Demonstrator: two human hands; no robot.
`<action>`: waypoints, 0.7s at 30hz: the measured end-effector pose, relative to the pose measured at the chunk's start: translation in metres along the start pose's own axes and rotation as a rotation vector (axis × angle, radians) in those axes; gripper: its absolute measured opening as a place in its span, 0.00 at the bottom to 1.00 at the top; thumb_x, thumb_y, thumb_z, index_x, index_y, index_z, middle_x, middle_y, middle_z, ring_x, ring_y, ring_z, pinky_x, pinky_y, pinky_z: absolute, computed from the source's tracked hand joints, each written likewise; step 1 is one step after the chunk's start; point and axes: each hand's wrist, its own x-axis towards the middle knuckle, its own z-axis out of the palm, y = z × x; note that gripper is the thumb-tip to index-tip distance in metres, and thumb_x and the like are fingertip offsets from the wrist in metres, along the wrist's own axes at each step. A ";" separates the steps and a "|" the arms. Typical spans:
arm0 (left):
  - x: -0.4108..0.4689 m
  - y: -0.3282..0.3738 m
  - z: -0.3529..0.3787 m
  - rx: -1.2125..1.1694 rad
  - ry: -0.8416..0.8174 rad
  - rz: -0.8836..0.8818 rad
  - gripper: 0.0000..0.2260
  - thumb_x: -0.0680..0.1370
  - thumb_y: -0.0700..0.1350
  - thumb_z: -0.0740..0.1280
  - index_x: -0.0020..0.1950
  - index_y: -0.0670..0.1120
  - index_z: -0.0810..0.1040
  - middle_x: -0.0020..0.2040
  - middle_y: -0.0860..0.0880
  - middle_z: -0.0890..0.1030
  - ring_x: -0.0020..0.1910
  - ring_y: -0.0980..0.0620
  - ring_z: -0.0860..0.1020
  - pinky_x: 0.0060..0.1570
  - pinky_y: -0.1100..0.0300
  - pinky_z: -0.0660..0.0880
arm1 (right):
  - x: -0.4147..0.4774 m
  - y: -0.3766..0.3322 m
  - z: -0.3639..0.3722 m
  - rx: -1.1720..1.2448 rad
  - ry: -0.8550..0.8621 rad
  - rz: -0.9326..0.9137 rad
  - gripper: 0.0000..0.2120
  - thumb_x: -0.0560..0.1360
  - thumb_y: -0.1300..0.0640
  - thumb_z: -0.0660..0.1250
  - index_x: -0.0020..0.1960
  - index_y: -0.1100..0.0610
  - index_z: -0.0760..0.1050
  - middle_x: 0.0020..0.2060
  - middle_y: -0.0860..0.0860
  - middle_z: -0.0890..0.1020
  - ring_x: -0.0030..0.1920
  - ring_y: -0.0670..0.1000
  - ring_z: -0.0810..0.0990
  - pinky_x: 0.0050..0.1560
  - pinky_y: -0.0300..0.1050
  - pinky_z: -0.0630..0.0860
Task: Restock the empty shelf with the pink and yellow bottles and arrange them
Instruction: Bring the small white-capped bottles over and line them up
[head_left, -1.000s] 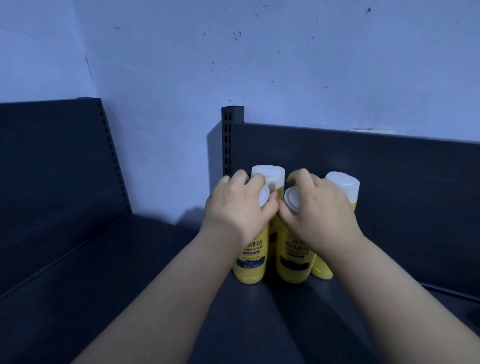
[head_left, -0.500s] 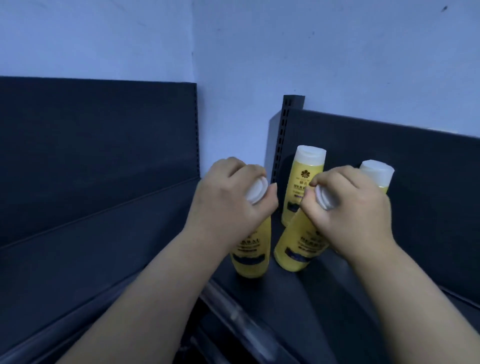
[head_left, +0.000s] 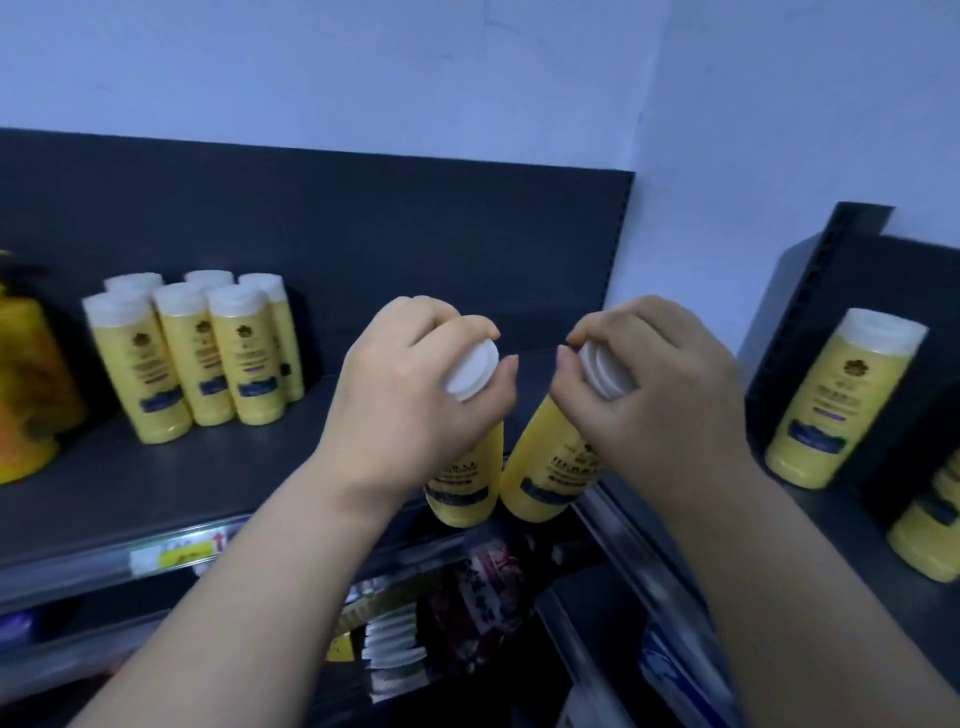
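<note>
My left hand (head_left: 410, 395) grips a yellow bottle (head_left: 464, 486) by its white cap, held in the air over the front edge of the dark left shelf (head_left: 208, 467). My right hand (head_left: 660, 395) grips a second yellow bottle (head_left: 550, 480) by its cap, tilted, its base almost touching the first. Several yellow bottles (head_left: 202, 353) stand in a cluster at the left of that shelf. On the right shelf (head_left: 883, 561) stands one yellow bottle (head_left: 841, 400), with another (head_left: 930, 525) partly cut off by the frame edge.
A large orange-yellow container (head_left: 26, 384) sits at the far left edge. A price label strip (head_left: 176, 551) runs along the left shelf's front rail. Lower shelves hold packaged goods (head_left: 467, 613). The two shelf units meet at a corner against the pale wall (head_left: 727, 130).
Both hands lifted their bottles away from the right shelf and swung left; the view turned left, bringing the left shelf and its bottle cluster into sight.
</note>
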 end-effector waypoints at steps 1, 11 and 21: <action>-0.003 -0.008 -0.012 0.014 0.008 -0.011 0.12 0.74 0.49 0.67 0.47 0.41 0.83 0.41 0.45 0.79 0.41 0.46 0.77 0.43 0.60 0.71 | 0.001 -0.013 0.008 0.017 -0.004 -0.016 0.08 0.71 0.56 0.66 0.39 0.59 0.80 0.37 0.52 0.80 0.38 0.54 0.78 0.35 0.49 0.75; -0.039 -0.101 -0.151 0.054 -0.008 -0.052 0.13 0.73 0.50 0.67 0.47 0.41 0.83 0.41 0.45 0.79 0.41 0.49 0.76 0.40 0.62 0.70 | 0.013 -0.159 0.078 0.098 -0.061 -0.063 0.07 0.71 0.54 0.66 0.39 0.57 0.79 0.36 0.50 0.80 0.37 0.52 0.77 0.31 0.48 0.74; -0.087 -0.209 -0.259 0.212 -0.095 -0.025 0.15 0.74 0.51 0.66 0.46 0.40 0.83 0.41 0.44 0.79 0.41 0.47 0.76 0.41 0.63 0.68 | 0.010 -0.278 0.147 0.231 -0.133 -0.020 0.08 0.71 0.54 0.65 0.40 0.58 0.79 0.37 0.50 0.80 0.39 0.51 0.77 0.33 0.48 0.75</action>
